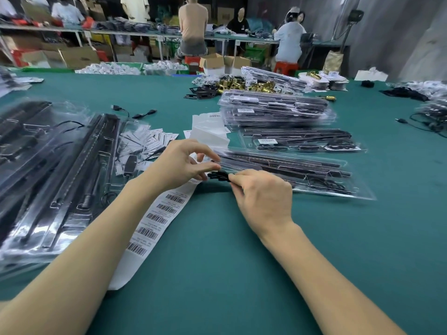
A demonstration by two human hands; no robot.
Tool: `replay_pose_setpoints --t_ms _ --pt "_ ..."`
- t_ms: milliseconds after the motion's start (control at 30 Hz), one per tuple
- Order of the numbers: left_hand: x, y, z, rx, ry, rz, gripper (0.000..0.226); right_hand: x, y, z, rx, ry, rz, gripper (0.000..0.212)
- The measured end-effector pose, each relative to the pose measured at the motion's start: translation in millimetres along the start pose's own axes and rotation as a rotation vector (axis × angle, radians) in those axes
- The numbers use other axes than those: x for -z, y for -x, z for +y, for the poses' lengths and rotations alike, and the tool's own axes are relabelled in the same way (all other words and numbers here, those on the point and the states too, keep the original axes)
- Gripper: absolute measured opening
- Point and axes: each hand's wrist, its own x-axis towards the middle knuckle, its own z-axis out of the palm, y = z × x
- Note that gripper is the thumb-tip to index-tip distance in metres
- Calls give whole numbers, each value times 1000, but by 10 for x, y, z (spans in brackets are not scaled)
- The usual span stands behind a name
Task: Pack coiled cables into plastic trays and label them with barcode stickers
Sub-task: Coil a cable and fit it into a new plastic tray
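You are in a packing workshop, seated at a long table [217,274] covered in green cloth. On that table lie stacks of clear plastic trays [275,110], a strip of barcode stickers [154,221] and a heap of brass fittings [244,85]. Beyond the table's far edge, workers on red stools [285,66] sit at another bench, with cardboard boxes [79,56] stacked beneath it.
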Motion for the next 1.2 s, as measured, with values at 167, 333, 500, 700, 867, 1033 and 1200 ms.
replay_pose_setpoints --t_ms 167,333,500,700,867,1033,1200 --pt "-20 35 3 -4 -1 24 20 -13 18 59 -14 18 -185 28" --pt "-51 83 -15 -11 -133 191 41 41 41 84 27 63 -247 43" --pt "-54 95 -79 103 -147 294 58 48 26 110 39 120 -235 54" --pt "-119 124 -144 112 -98 194 20 38 -13 154 62 102 -260 49" --pt "-92 171 -174 -92 -242 -58 31 44 2 124 33 127 -329 49" --pt "-196 143 -88 -242 -498 -245 42 63 48 64 37 112 -408 53" --pt "-264 133 -17 -201 -567 -206 40 88 89 -56 14 233 -642 68"
